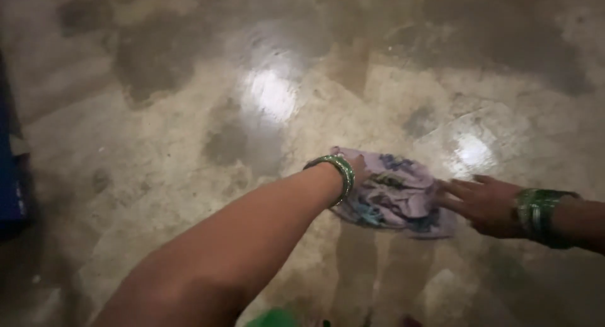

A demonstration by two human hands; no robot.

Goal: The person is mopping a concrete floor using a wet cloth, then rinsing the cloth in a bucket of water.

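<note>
1. Cloth (394,198): lilac rag w/ blue print, bunched flat on wet, shiny floor (157,131), centre-right.
2. Left hand (358,168) presses on its far-left edge; fingers hidden, grip can't tell.
3. Right hand (482,201) spread flat, fingertips touching cloth's right edge.
4. Prob. soft, limp, wet-heavy; likely best held by bunching a thick fold, not a thin corner.

A wet, polished stone floor (189,144) fills the view, mottled beige with darker damp patches (157,56). Two bright glares of overhead light (272,95) shine on it, one up and left of the hands, the other just above the right hand. A dark blue object (9,175) stands far to the left.
</note>
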